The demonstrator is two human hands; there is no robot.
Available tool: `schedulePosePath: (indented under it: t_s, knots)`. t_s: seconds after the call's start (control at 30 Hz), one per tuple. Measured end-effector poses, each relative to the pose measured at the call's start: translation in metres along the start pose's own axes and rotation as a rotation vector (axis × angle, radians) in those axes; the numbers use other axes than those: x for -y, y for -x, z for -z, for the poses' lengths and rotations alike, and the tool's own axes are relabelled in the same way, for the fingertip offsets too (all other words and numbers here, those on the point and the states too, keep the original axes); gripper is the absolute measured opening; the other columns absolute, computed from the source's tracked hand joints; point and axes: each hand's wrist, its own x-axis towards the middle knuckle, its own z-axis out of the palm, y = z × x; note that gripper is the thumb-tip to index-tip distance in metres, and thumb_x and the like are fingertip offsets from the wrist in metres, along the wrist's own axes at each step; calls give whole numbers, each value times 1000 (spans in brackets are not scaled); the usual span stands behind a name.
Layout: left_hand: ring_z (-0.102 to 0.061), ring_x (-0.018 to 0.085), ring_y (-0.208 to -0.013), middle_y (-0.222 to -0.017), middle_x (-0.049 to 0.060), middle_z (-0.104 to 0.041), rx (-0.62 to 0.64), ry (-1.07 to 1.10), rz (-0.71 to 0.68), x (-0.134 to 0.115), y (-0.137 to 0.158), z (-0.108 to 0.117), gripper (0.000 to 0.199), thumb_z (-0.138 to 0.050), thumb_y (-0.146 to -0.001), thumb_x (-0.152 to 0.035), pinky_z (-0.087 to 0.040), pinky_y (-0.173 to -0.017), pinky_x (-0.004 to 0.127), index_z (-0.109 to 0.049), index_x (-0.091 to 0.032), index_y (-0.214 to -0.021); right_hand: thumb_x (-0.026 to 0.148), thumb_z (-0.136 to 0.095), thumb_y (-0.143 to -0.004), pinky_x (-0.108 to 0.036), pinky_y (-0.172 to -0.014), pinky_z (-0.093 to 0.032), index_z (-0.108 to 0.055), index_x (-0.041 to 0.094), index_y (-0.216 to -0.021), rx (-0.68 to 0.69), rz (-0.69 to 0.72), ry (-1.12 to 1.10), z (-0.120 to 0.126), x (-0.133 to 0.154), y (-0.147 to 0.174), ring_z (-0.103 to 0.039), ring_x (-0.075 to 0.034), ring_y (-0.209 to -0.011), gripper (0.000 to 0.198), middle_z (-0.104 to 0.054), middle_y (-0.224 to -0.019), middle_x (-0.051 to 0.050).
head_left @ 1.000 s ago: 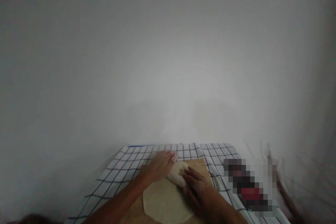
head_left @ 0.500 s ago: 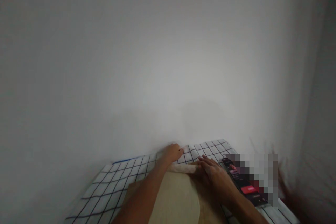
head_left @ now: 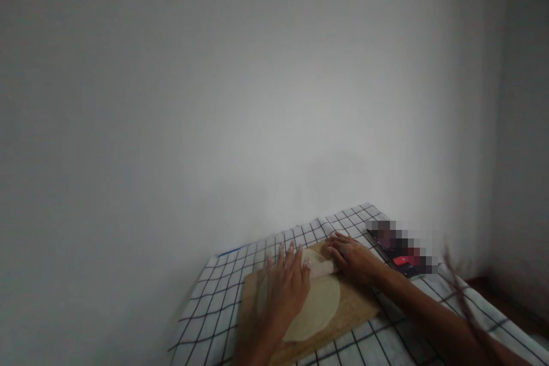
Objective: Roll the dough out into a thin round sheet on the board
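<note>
A round sheet of rolled-out pale dough (head_left: pixel 319 304) lies on a brown board (head_left: pixel 358 304). Across its far part rests a light rolling pin (head_left: pixel 321 269). My left hand (head_left: pixel 289 280), slightly blurred, lies over the pin's left end with its fingers stretched out and spread. The right end of the pin is under my right hand (head_left: pixel 351 257), whose fingers are bent over it. Both ends of the pin are hidden by the hands.
A white cloth with dark grid lines (head_left: pixel 206 314) covers the table. To the right of my right hand lies a phone (head_left: pixel 401 260) with a lit screen, partly pixelated. A pale wall (head_left: pixel 274 97) rises behind the table. Blurred thin brown strands (head_left: pixel 461 291) hang at the right.
My left hand has come back from the far table edge onto the pin, its fingers opening out. My right hand stays at the pin's right end. The camera view has shifted, showing more of the board.
</note>
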Motion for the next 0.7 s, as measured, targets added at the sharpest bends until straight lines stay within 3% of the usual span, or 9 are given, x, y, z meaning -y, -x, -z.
schedulePosePath:
  t_s: [0.1,0.2,0.33,0.47,0.57,0.7]
  knots:
    - [-52,32,-139,-149,7,-59,-116,-31,-40,-17,41,8,46,-44,-101,-34,-37,-117,61,-56,-21,-144,28,-37,-107,-47,-119,-36,-73,19,-112,-7,-8,17,1,3,-1,-60,-25,-126,38,-73,-118,-12]
    - [-52,29,-139,-154,7,-52,-178,-66,-105,-31,77,14,55,-46,-99,-38,-43,-115,52,-48,-18,-150,29,-35,-108,-44,-123,-30,-73,17,-110,10,23,20,5,6,-1,-61,-23,-123,40,-74,-116,-11]
    - [-52,28,-140,-157,8,-47,-199,-102,-177,-38,99,16,63,-47,-98,-42,-49,-109,49,-38,-19,-157,28,-36,-107,-45,-120,-33,-73,21,-118,36,21,46,9,10,1,-59,-24,-126,40,-72,-122,-10]
    - [-49,29,-142,-157,10,-47,-86,-83,-168,-27,78,21,55,-42,-100,-33,-47,-112,53,-44,-19,-153,28,-41,-105,-47,-116,-37,-72,23,-119,55,-3,108,10,10,1,-57,-25,-127,35,-72,-121,-9]
    - [-51,31,-140,-155,11,-51,116,-87,-123,-11,38,29,50,-35,-101,-25,-44,-112,61,-51,-22,-148,31,-41,-106,-47,-115,-38,-72,22,-117,61,-23,139,9,9,-1,-56,-25,-127,34,-71,-120,-11]
    - [-39,35,-148,-161,9,-43,337,-125,-56,9,-20,25,50,-32,-102,-24,-33,-117,66,-53,-24,-148,40,-37,-108,-50,-115,-37,-69,21,-121,45,-133,160,4,7,-2,-49,-27,-137,39,-64,-136,-13]
